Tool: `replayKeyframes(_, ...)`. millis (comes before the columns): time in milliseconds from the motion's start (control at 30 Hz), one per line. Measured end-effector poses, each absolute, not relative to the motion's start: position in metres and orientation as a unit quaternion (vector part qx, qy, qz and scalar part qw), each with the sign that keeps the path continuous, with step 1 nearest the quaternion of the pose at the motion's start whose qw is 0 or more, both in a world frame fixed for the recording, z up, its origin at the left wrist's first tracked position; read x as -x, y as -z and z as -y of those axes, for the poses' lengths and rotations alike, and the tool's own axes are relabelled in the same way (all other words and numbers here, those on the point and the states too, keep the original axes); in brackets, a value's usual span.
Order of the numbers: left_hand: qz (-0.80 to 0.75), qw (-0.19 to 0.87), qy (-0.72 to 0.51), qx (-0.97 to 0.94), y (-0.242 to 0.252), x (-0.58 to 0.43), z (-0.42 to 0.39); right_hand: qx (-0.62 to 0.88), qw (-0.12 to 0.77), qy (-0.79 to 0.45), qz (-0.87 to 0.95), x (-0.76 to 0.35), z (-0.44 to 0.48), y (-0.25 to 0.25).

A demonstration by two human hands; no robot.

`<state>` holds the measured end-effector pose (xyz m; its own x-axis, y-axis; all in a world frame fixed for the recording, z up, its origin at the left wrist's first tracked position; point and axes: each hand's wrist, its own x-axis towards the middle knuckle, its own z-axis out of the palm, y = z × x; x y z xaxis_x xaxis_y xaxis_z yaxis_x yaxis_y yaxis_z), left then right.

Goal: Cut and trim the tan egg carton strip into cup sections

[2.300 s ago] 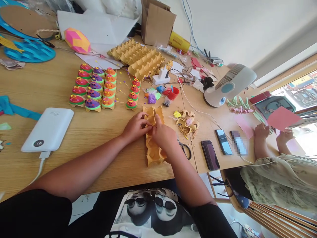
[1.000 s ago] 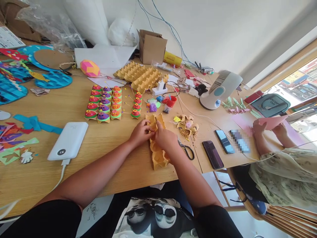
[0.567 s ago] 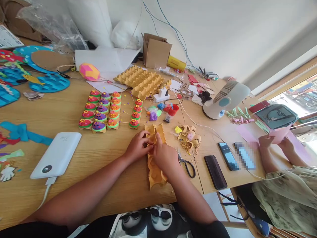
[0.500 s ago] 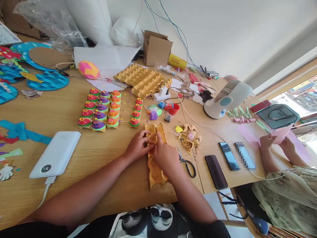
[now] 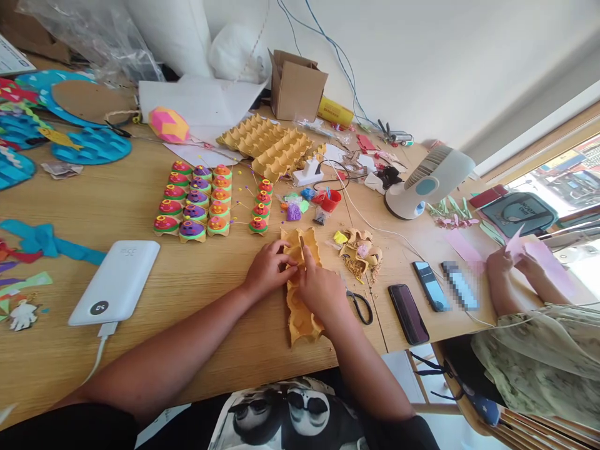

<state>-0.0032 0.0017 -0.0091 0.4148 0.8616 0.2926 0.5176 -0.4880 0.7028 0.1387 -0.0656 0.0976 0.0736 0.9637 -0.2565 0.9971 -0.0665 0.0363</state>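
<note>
**Two hands closed on an egg-carton strip in the middle of a crowded craft table**

Many things stand around the work on the wooden table (image 5: 140, 375). Just to the right of the hands lie black scissors (image 5: 362, 307), then two phones (image 5: 407, 305), and behind these a small heap of carton scraps (image 5: 360, 247). Behind the hands are rows of painted carton cups (image 5: 197, 203), whole egg trays (image 5: 267, 144), a red cup (image 5: 330, 200), a cardboard box (image 5: 296, 84) and a white fan (image 5: 429, 181). A white power bank (image 5: 115, 281) lies well apart on the left. At the far right a co-worker's hands (image 5: 499, 262) hold pink paper (image 5: 517, 242). Nothing lies between the person's hands and the strip; only the right hand itself hides the strip's middle.

Compared with half a second ago, both hands are on the same spot of the strip. About two seconds ago the co-worker's paper showed as a wide sheet; now only a small pointed piece shows.

The egg-carton strip (image 5: 302, 322) lies flat on the table, running from near the front edge towards the painted cups. The left hand (image 5: 269, 272) is at its left edge, fingers curled and pinching the carton. The right hand (image 5: 322, 290) rests closed on top of it, and its fingertips meet those of the left. A thin dark tip (image 5: 302, 240) sticks out beyond them; I cannot tell what it is.
</note>
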Motion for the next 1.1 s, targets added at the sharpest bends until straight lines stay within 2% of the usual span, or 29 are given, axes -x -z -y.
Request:
replayKeyframes(300, -0.436, 0.251, -0.331, -0.798, 0.007, 0.002, 0.000, -0.724, 0.135, 0.078, -0.672, -0.134, 0.075, -0.101)
replayKeyframes(1100, -0.436, 0.250, -0.330, -0.799, 0.003, 0.001, -0.001, -0.719, 0.155, 0.066, -0.674, -0.131, 0.075, -0.102)
